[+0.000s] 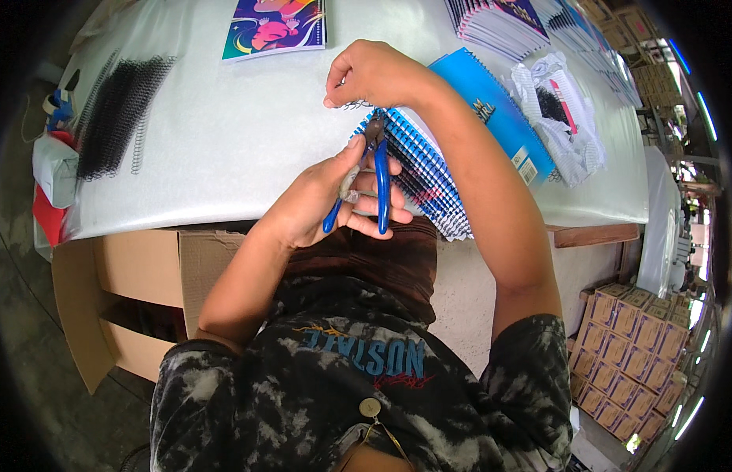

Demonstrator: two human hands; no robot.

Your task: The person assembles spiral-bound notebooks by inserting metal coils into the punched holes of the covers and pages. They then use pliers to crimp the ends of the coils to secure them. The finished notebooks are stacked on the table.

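My left hand [326,193] holds blue-handled cutting pliers [382,189], thumb along one side and fingers loosely about the handles. The dark jaws point away from me, at the far corner of a stack of spiral notebooks [429,169] with blue edges. Just beyond the jaws, my right hand [377,75] is closed in a pinch over the end of a black spiral coil [356,105] that sticks out from the notebooks. My fingers partly hide the coil, and the right forearm passes over the notebooks' right side.
Loose black coils [118,118] lie on the white table [224,149] at left. A colourful notebook [275,27] is at the far edge, a blue notebook [492,110] and a crumpled wrapper [566,118] at right, more notebooks [499,27] behind. An open carton [138,271] stands below left.
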